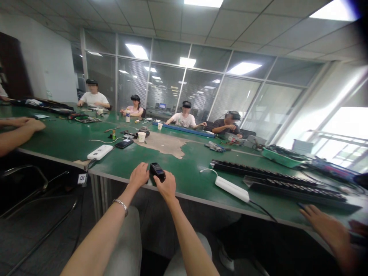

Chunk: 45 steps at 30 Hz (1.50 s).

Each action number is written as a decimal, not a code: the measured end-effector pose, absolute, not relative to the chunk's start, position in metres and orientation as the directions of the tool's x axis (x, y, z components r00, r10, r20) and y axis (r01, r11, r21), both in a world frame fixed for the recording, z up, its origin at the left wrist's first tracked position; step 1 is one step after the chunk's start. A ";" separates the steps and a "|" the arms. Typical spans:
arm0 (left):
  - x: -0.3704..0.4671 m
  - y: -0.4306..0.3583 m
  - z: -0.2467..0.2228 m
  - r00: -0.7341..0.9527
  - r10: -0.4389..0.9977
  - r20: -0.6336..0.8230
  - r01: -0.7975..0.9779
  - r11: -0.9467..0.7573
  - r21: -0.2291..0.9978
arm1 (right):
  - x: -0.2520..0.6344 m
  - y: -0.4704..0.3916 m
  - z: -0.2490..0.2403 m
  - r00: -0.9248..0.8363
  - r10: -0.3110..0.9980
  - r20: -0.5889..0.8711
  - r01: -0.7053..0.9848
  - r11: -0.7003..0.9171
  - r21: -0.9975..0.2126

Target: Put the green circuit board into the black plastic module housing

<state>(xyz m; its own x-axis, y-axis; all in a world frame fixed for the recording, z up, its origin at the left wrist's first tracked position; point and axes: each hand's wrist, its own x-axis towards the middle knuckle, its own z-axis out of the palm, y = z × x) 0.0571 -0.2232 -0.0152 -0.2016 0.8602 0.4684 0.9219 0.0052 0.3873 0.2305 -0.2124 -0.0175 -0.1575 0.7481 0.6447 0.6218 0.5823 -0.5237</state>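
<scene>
The black device (158, 171) is gripped in the right hand (167, 186), at eleven o'clock from its palm, near the table (189, 174) edge. The left hand (139, 176) is at nine o'clock; its grip I cannot tell. The device's underside is hidden. Toward three o'clock, a green basket (280, 158) contains cables (283, 150).

Display (156, 166) of the black device (158, 172) too small to read, another person's forearms (17, 136) cut off by left edge

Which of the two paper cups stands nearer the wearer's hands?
The front cup, just right of the dark phone; the other cup stands farther back, near the long blue bar.
</scene>
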 end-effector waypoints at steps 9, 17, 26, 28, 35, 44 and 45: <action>0.057 -0.223 -0.013 -0.194 0.866 0.462 0.948 0.045 0.316 | 0.224 -0.207 0.006 -0.100 0.712 0.695 0.564 0.616 -0.549; 0.058 -0.224 -0.011 -0.158 0.867 0.473 0.955 0.011 0.297 | 0.253 -0.183 0.010 -0.035 0.714 0.699 0.573 0.588 -0.571; 0.056 -0.222 -0.009 -0.133 0.878 0.461 0.960 -0.002 0.281 | 0.274 -0.172 -0.017 -0.042 0.794 0.606 0.663 0.476 -0.578; 0.057 -0.222 -0.009 -0.125 0.880 0.459 0.962 -0.006 0.272 | 0.273 -0.172 -0.018 -0.039 0.802 0.596 0.676 0.460 -0.575; 0.058 -0.222 -0.008 -0.094 0.880 0.466 0.967 -0.031 0.253 | 0.272 -0.173 -0.019 0.006 0.803 0.595 0.686 0.430 -0.587; 0.056 -0.222 -0.009 -0.082 0.879 0.470 0.964 -0.050 0.260 | 0.275 -0.177 -0.020 0.041 0.831 0.554 0.587 0.429 -0.687; 0.056 -0.222 -0.009 -0.081 0.878 0.471 0.963 -0.052 0.263 | 0.276 -0.177 -0.018 0.053 0.838 0.543 0.568 0.422 -0.706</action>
